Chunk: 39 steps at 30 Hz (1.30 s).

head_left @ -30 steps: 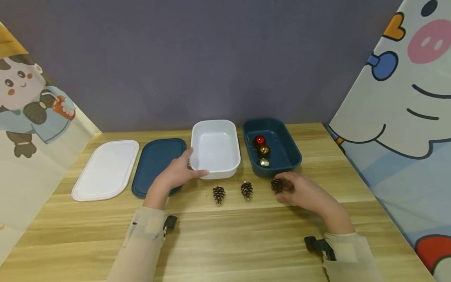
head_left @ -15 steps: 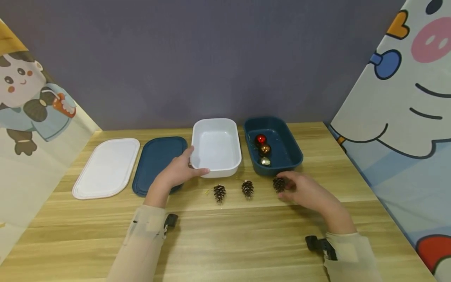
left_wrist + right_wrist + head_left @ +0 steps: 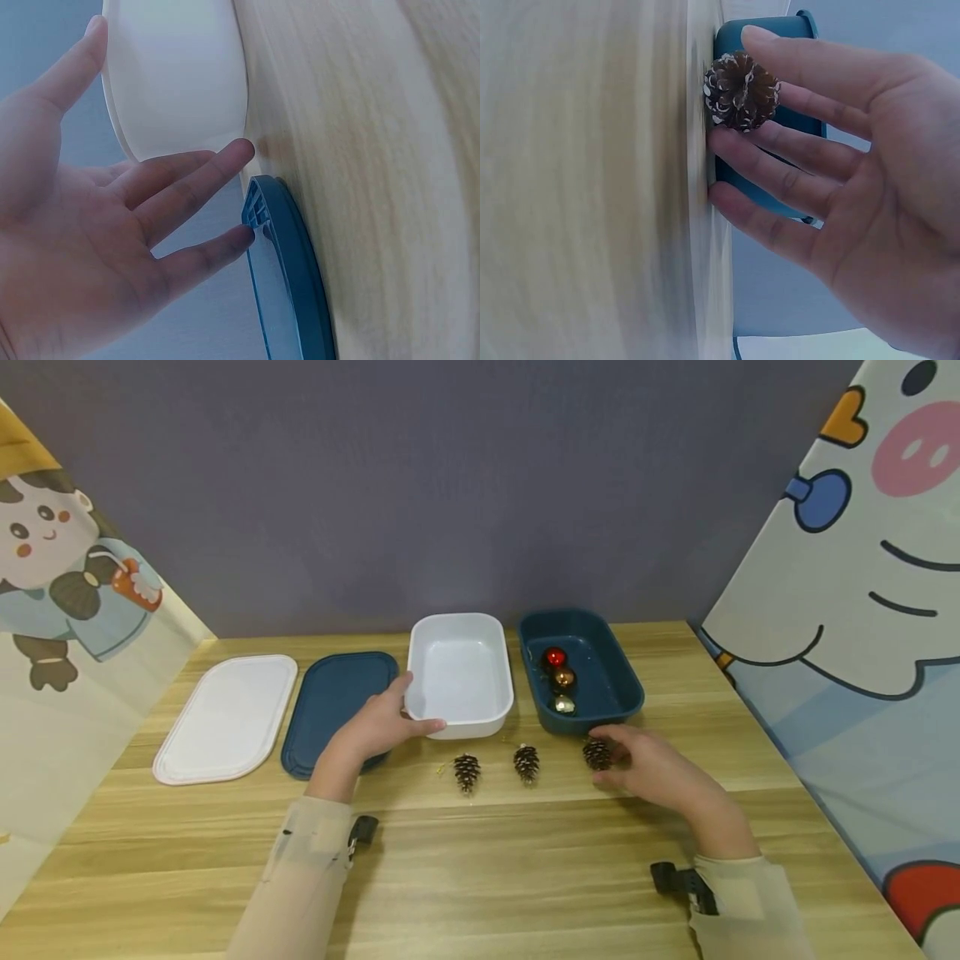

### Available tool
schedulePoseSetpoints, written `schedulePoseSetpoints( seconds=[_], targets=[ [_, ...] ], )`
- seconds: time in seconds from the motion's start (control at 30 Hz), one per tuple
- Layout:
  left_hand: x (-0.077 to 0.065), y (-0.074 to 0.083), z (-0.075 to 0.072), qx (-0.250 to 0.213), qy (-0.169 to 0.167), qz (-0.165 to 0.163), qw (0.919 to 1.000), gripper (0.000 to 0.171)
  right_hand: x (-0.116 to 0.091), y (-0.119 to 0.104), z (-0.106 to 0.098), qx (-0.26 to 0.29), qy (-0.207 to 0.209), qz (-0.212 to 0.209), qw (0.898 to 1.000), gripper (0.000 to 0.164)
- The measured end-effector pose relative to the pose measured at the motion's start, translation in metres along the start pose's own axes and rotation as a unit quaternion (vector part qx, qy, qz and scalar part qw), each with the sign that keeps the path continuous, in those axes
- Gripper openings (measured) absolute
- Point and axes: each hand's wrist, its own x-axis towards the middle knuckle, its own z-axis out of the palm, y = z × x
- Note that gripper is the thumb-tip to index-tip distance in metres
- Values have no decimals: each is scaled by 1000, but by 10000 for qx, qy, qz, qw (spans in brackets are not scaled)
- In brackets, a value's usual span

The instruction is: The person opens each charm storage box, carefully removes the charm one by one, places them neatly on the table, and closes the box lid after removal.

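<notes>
My left hand (image 3: 378, 724) rests at the front left corner of a white rectangular box (image 3: 472, 729), thumb on its front and fingers along its left side. In the left wrist view the fingers are straight and spread beside the box (image 3: 176, 75). My right hand (image 3: 648, 762) has thumb and fingers around a pine cone (image 3: 597, 754) in front of the dark blue box (image 3: 624, 693). The right wrist view shows the cone (image 3: 742, 91) end-on between them. Two more pine cones, one at left (image 3: 467, 773) and one in the middle (image 3: 527, 764), lie in line with it.
Inside the blue box are a red ball (image 3: 554, 657), a copper ball (image 3: 563, 677) and a gold ball (image 3: 563, 704). A white lid (image 3: 227, 718) and a blue lid (image 3: 341, 693) lie to the left on the wooden table (image 3: 517, 877). A grey wall stands behind.
The right-hand pine cone has turned and shifted slightly right, toward my right palm. My right hand has edged right with it. My left hand stays at the white box.
</notes>
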Motion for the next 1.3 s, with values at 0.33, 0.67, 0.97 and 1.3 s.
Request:
schedulePoseSetpoints(
  seconds=[0.33,0.67,0.97,1.3],
  targets=[
    [1,0,0,-45,-16,38,10000,121,0,1,-1,-179,4,-33,9998,60],
    [0,-1,-1,-56,-62,29,10000,121,1,-3,3,-234,137,-298,9992,57],
    [1,0,-1,-36,-80,42,10000,122,-4,2,-4,-13,-35,50,10000,73],
    [0,1,-1,-22,-56,71,10000,120,-13,28,-40,-30,104,712,9974,86]
  ],
)
